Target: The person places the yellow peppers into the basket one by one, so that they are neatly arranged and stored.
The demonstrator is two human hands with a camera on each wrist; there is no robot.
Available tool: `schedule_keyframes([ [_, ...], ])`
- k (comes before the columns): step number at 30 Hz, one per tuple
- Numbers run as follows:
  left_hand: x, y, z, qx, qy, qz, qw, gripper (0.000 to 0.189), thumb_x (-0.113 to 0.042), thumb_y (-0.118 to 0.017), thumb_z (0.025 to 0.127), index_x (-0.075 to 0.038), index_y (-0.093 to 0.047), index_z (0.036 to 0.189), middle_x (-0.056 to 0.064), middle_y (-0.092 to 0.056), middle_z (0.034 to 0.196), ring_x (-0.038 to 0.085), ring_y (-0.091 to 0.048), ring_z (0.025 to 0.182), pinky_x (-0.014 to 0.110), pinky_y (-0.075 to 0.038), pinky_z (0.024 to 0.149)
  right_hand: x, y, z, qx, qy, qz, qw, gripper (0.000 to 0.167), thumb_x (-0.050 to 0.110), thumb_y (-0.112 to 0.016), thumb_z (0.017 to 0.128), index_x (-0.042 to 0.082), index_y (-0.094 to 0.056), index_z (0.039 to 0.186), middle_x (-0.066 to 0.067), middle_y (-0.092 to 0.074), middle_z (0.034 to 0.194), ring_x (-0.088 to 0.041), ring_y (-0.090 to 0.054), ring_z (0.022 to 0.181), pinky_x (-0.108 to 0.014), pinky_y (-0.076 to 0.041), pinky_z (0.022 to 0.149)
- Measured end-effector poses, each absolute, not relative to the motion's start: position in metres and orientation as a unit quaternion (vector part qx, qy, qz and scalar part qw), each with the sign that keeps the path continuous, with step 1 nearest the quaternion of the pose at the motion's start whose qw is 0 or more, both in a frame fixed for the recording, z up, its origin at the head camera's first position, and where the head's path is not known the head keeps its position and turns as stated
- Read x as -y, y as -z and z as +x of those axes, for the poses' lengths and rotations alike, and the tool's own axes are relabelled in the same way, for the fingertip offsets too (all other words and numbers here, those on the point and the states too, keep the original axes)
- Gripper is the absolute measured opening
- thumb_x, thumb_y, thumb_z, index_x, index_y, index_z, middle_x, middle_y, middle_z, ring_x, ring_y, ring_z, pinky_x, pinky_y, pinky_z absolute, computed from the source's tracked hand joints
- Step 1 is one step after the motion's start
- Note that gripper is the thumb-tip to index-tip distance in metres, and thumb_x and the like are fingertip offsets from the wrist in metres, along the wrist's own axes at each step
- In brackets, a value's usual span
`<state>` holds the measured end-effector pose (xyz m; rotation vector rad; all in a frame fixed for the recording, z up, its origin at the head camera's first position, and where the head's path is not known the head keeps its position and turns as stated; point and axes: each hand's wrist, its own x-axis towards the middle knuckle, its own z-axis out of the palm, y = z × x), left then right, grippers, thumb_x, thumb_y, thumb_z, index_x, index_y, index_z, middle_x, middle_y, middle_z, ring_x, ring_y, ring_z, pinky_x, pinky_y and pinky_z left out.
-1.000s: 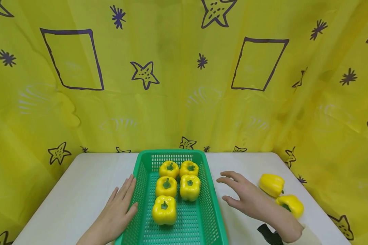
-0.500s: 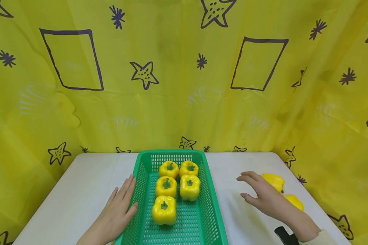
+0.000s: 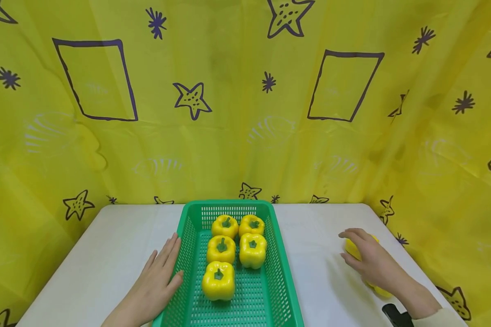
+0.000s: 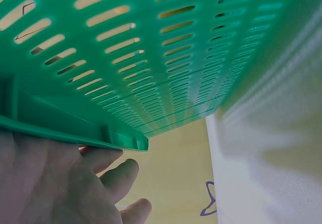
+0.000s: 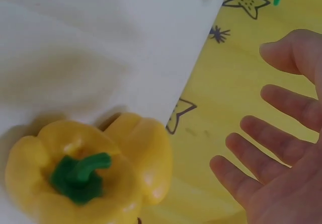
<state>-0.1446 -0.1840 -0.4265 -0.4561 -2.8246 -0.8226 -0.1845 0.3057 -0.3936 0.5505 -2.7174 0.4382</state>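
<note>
A green slotted plastic basket [image 3: 229, 202] stands mid-table with several yellow bell peppers [image 3: 252, 250] in it, green stems upward. My left hand [image 3: 153, 284] rests along its left rim, fingers fairly straight. From below, the left wrist view has those fingers touching the rim [image 4: 75, 136]. Over the table's right side hovers my right hand [image 3: 374, 263], fingers spread and holding nothing. Beneath it lie two more bell peppers, partly hidden in the head view; the right wrist view has the nearer pepper [image 5: 75, 138] with its stem and the farther pepper [image 5: 151, 156] against it.
The white table [image 3: 86, 268] extends on both sides of the basket. Behind and to the sides hangs a yellow curtain [image 3: 237, 150] printed with stars and shapes. A black wrist device [image 3: 397, 315] sits at my right wrist.
My right hand has moved rightward from beside the basket to above the two loose peppers, which it now covers more. My left hand and the basket have stayed in place.
</note>
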Motion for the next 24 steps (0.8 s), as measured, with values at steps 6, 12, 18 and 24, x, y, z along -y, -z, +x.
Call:
schedule_keyframes([
  [6, 0.184, 0.426, -0.145, 0.946, 0.28, -0.15, 0.07, 0.069, -0.026, -0.051, 0.1, -0.006, -0.02, 0.158, 0.013, -0.018, 0.166, 0.036, -0.022, 0.151, 0.063, -0.017, 0.116, -0.319, 0.399, -0.187, 0.961, -0.158, 0.168, 0.154, 0.037, 0.006, -0.076, 0.081, 0.003, -0.063, 0.115, -0.016, -0.06, 0.118, -0.037, -0.059, 0.109, -0.056, -0.048, 0.089],
  [12, 0.183, 0.425, -0.145, 0.945, 0.281, -0.15, 0.074, 0.069, -0.026, -0.051, 0.1, -0.007, -0.02, 0.159, 0.012, -0.017, 0.166, 0.035, -0.022, 0.152, 0.059, -0.016, 0.118, -0.334, 0.401, -0.189, 0.969, -0.165, 0.135, 0.126, 0.042, 0.006, -0.074, 0.082, -0.005, -0.06, 0.119, -0.025, -0.057, 0.119, -0.045, -0.056, 0.11, -0.062, -0.047, 0.089],
  [18, 0.183, 0.425, -0.145, 0.945, 0.282, -0.148, 0.074, 0.069, -0.026, -0.051, 0.1, -0.006, -0.02, 0.158, 0.012, -0.018, 0.166, 0.035, -0.022, 0.152, 0.061, -0.017, 0.117, -0.346, 0.401, -0.191, 0.975, -0.168, 0.105, 0.096, 0.043, 0.009, -0.074, 0.083, -0.008, -0.058, 0.12, -0.029, -0.056, 0.118, -0.044, -0.057, 0.106, -0.06, -0.05, 0.086],
  [24, 0.184, 0.424, -0.145, 0.945, 0.28, -0.15, 0.071, 0.069, -0.025, -0.051, 0.1, -0.006, -0.021, 0.158, 0.013, -0.019, 0.166, 0.036, -0.022, 0.151, 0.064, -0.018, 0.115, -0.358, 0.401, -0.197, 0.985, -0.151, 0.065, 0.057, 0.054, 0.014, -0.074, 0.083, -0.011, -0.052, 0.126, -0.036, -0.051, 0.123, -0.047, -0.054, 0.107, -0.063, -0.048, 0.087],
])
